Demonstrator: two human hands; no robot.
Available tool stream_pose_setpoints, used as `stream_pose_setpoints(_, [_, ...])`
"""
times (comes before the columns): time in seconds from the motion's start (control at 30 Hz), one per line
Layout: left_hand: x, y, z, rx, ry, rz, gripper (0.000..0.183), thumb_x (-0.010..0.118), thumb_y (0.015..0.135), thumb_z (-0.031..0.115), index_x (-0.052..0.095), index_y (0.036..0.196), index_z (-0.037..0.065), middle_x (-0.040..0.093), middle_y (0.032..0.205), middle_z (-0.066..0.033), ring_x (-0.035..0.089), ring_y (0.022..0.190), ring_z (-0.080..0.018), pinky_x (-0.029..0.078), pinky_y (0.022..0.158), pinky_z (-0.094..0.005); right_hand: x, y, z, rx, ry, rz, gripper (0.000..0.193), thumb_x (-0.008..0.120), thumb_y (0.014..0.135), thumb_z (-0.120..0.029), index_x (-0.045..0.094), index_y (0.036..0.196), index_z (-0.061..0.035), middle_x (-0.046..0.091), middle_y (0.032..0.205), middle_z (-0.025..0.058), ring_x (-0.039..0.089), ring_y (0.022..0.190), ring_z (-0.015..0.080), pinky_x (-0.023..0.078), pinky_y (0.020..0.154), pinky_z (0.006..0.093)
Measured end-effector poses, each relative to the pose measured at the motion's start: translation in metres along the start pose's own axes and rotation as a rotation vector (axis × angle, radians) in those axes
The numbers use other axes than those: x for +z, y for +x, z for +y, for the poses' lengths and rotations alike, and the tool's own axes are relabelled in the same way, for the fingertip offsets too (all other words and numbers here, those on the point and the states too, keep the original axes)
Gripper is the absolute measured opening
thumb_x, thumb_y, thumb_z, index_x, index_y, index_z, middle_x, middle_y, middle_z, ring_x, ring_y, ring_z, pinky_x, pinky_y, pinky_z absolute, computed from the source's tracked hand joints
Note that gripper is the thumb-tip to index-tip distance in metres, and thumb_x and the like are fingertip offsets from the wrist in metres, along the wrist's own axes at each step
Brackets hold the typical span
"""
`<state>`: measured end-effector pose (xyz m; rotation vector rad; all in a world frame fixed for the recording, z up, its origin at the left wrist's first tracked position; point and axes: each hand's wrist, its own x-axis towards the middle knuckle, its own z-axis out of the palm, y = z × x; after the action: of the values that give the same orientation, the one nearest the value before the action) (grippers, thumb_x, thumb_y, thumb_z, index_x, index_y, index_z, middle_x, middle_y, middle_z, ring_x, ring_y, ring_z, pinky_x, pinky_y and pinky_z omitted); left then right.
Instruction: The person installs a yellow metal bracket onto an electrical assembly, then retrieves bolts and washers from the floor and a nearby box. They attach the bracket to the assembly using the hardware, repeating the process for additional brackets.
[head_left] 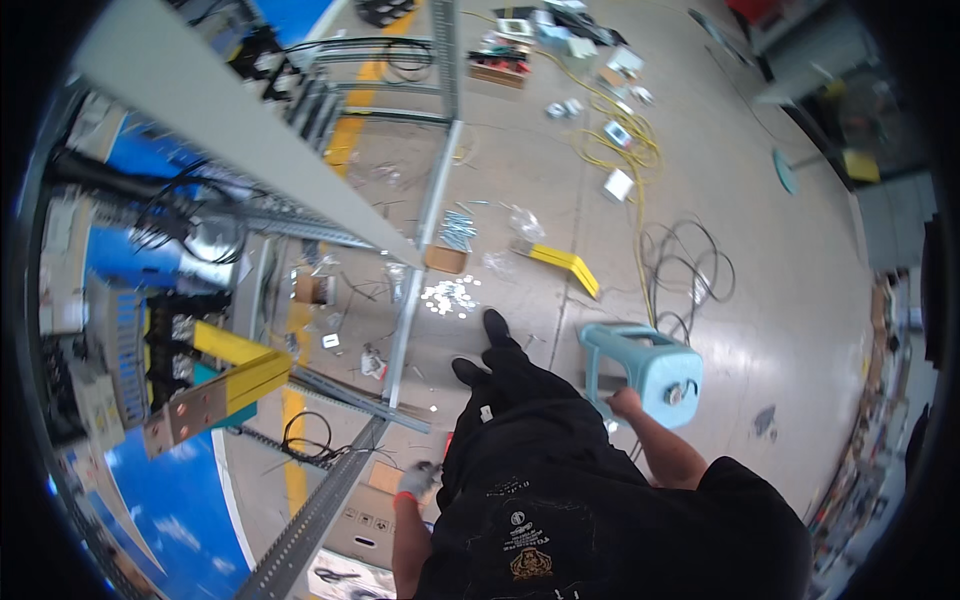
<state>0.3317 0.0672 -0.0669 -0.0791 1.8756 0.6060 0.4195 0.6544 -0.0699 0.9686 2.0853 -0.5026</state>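
My right hand [625, 402] is bare and grips the near edge of a light blue plastic stool [655, 365] that stands on the concrete floor to the right of my legs. My left hand [418, 482] wears a pale work glove with a red cuff. It hangs by my left hip, just above a cardboard box [365, 515] and close to a perforated metal rail [310, 520]. Its fingers look curled, and whether it holds anything is too small to see. My black trousers and shoes [490, 345] fill the middle.
A grey metal cabinet frame [420, 230] with cables and copper busbars [190, 405] rises on the left. Screws [450, 297], a yellow bracket [565, 265], black cable coils [685, 265], a yellow cable [625, 140] and small boxes litter the floor ahead.
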Motion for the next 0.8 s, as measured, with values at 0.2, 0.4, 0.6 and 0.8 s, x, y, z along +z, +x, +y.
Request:
stream_pose_setpoints(0.2, [0.038,0.021,-0.023,0.044,-0.226,0.055,0.044,0.065,0.090,0.027,0.059,0.125,0.001,0.070,0.108,-0.0188,0.067,0.099,-0.0307,0.052,0.086,-0.0407,0.076,-0.116,0.022,0.148,0.240,-0.289,0.052,0.067,0.083,-0.045,0.068,0.114,-0.0030,0.070,0.109,0.0198,0.066,0.105,0.0318,0.052,0.091,0.0409])
stream_pose_setpoints(0.4, [-0.046,0.036,0.103,-0.115,-0.536,0.268,0.043,0.066,0.092,0.022,0.058,0.124,-0.004,0.068,0.097,-0.0120,0.065,0.084,-0.0192,0.052,0.078,-0.0316,0.087,-0.129,0.039,0.140,0.418,-0.280,0.048,0.068,0.082,-0.044,0.070,0.110,-0.0048,0.069,0.110,0.0210,0.066,0.104,0.0345,0.052,0.091,0.0423])
stream_pose_setpoints(0.6, [-0.172,0.012,0.272,0.301,-0.733,0.914,0.076,0.069,0.090,0.016,0.027,0.152,0.004,0.049,0.141,-0.0194,0.051,0.128,-0.0249,0.038,0.110,-0.0345,0.008,-0.037,0.066,0.022,0.333,-0.186,0.044,0.068,0.081,-0.043,0.073,0.105,-0.0066,0.069,0.110,0.0223,0.066,0.104,0.0372,0.052,0.092,0.0437])
stream_pose_setpoints(0.8, [-0.328,-0.040,0.462,0.737,-0.493,1.604,0.099,0.082,0.080,0.028,0.019,0.154,0.006,0.038,0.150,-0.0253,0.040,0.138,-0.0343,0.033,0.116,-0.0460,-0.134,0.135,0.049,0.036,0.103,0.011,0.056,0.073,0.077,-0.037,0.063,0.122,-0.0063,0.064,0.120,0.0214,0.063,0.111,0.0365,0.050,0.098,0.0429])
